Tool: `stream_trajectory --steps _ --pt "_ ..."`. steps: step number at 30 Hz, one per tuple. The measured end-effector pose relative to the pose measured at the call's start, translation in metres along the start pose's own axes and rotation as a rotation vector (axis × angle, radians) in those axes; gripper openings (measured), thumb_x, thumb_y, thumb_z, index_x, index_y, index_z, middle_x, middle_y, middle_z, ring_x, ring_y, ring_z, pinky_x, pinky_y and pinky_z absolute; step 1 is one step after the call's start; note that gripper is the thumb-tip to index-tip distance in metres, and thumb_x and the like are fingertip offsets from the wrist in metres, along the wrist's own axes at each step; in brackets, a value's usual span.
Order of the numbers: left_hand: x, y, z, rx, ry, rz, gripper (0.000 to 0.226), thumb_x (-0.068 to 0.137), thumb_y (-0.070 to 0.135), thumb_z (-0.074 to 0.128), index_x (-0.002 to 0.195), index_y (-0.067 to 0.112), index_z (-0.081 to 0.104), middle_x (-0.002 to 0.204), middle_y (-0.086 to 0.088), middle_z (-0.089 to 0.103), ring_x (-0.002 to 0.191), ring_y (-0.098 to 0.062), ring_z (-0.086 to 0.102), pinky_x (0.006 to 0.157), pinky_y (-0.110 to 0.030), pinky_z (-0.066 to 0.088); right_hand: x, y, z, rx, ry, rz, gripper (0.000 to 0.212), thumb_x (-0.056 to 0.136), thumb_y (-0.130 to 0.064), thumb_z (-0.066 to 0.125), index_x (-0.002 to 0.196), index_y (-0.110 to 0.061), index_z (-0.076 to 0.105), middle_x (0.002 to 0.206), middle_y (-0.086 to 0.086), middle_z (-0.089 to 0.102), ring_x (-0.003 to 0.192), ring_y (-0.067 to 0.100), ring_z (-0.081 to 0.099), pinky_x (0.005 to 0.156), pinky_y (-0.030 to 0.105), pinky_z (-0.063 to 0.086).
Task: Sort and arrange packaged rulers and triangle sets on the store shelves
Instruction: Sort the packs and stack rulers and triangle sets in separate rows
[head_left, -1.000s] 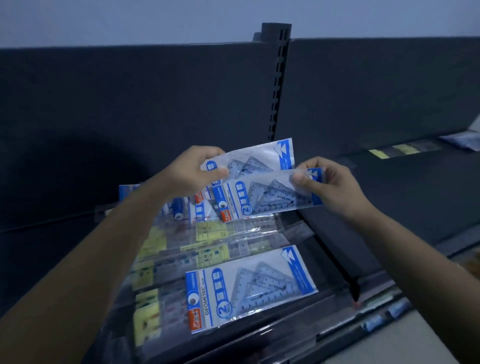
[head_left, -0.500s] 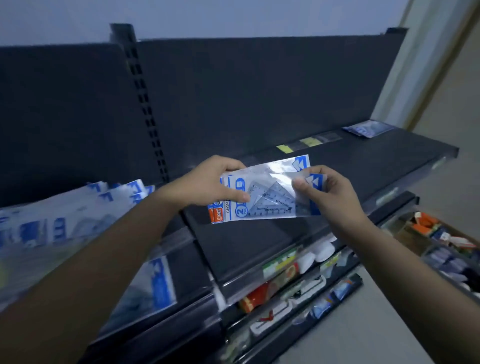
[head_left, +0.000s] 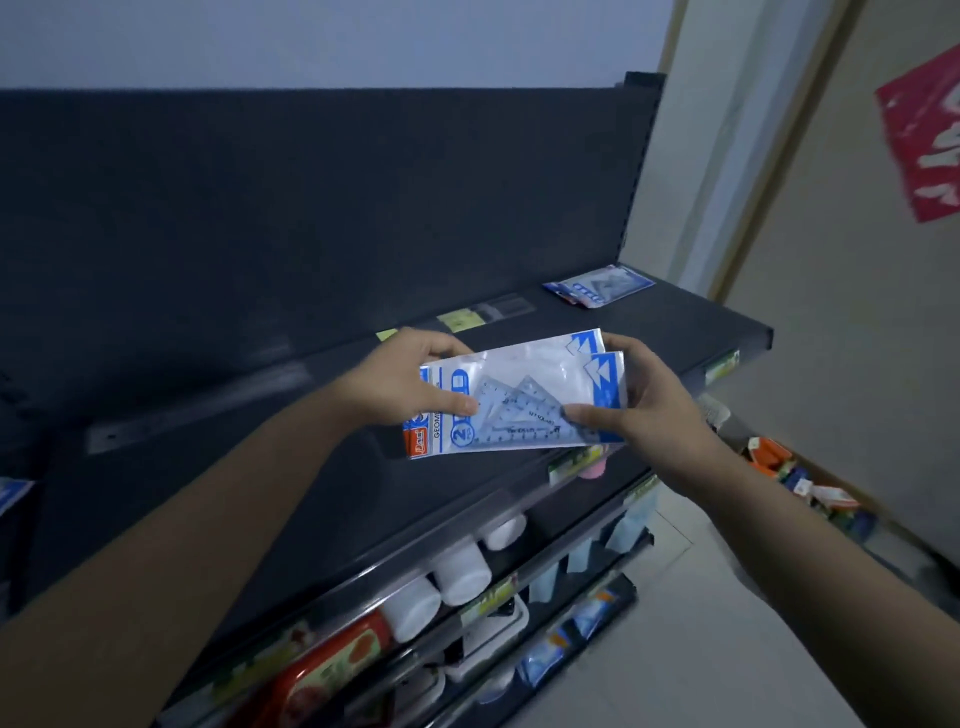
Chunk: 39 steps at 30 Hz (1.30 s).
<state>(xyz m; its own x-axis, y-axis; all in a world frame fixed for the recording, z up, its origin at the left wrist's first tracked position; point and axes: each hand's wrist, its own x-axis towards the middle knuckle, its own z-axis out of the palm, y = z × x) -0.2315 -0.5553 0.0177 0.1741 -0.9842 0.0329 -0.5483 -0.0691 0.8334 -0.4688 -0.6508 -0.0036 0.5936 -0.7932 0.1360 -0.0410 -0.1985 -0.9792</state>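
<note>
Triangle set packets (head_left: 524, 395), two of them stacked with the rear one fanned slightly up and to the right, are held in the air just above the top shelf (head_left: 322, 483), near its front edge. Each is a clear sleeve with a blue band at both ends, and see-through triangles show inside the front one.

The left hand (head_left: 410, 384) grips the packets' left end, thumb pressed across the front and fingers tucked behind. The right hand (head_left: 649, 405) pinches the right end, thumb on the front near the lower corner and fingers curled round the edge.

On the same dark shelf, at the far right end, a third packet (head_left: 597, 286) lies flat, well apart from the hands. Slim ruler packs with yellow labels (head_left: 457, 318) lie along the far side of the shelf, against the back panel.

Lower shelves near the bottom carry white bottles (head_left: 462, 571) and a red pack (head_left: 332, 670). A red sign (head_left: 924, 140) hangs on the wall at right.
</note>
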Motion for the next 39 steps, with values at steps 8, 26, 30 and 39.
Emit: stream_trajectory --steps 8,26,30,39 --pt "0.119 0.007 0.029 -0.074 -0.044 0.038 0.040 0.064 0.001 0.084 0.098 0.012 0.067 0.088 -0.003 0.075 0.079 -0.019 0.073 0.073 -0.035 0.060 0.079 0.032 -0.079 -0.073 0.200 0.036 0.053 0.065 -0.016 0.083 0.112 -0.016 0.058 0.099 0.002 0.073 0.082 0.019 0.072 0.066 0.034 0.059" --pt "0.341 0.025 0.102 0.022 0.021 -0.101 0.048 0.067 -0.002 0.080 0.109 0.013 0.062 0.094 -0.001 0.069 0.085 -0.014 0.067 0.072 -0.025 0.057 0.314 0.105 -0.239 -0.328 0.116 0.058 0.024 0.080 -0.016 0.074 0.099 -0.015 0.061 0.088 -0.005 0.066 0.073 0.009 0.064 0.055 0.017 0.049" --pt "0.354 0.020 0.120 0.067 0.140 -0.213 0.052 0.066 -0.008 0.078 0.113 0.008 0.062 0.104 -0.007 0.065 0.094 -0.017 0.064 0.079 -0.033 0.057 0.363 0.126 -0.253 -0.462 -0.089 -0.014 0.021 0.079 -0.013 0.073 0.096 -0.015 0.061 0.090 0.000 0.069 0.075 0.012 0.065 0.065 0.027 0.052" --pt "0.359 0.021 0.160 0.326 0.465 -0.419 0.044 0.072 -0.006 0.065 0.112 0.012 0.065 0.114 -0.001 0.063 0.101 -0.013 0.058 0.082 -0.014 0.039 0.395 0.156 -0.265 -0.678 -0.361 -0.256 0.049 0.079 -0.021 0.070 0.123 -0.014 0.051 0.115 0.009 0.055 0.108 0.026 0.052 0.093 0.034 0.041"
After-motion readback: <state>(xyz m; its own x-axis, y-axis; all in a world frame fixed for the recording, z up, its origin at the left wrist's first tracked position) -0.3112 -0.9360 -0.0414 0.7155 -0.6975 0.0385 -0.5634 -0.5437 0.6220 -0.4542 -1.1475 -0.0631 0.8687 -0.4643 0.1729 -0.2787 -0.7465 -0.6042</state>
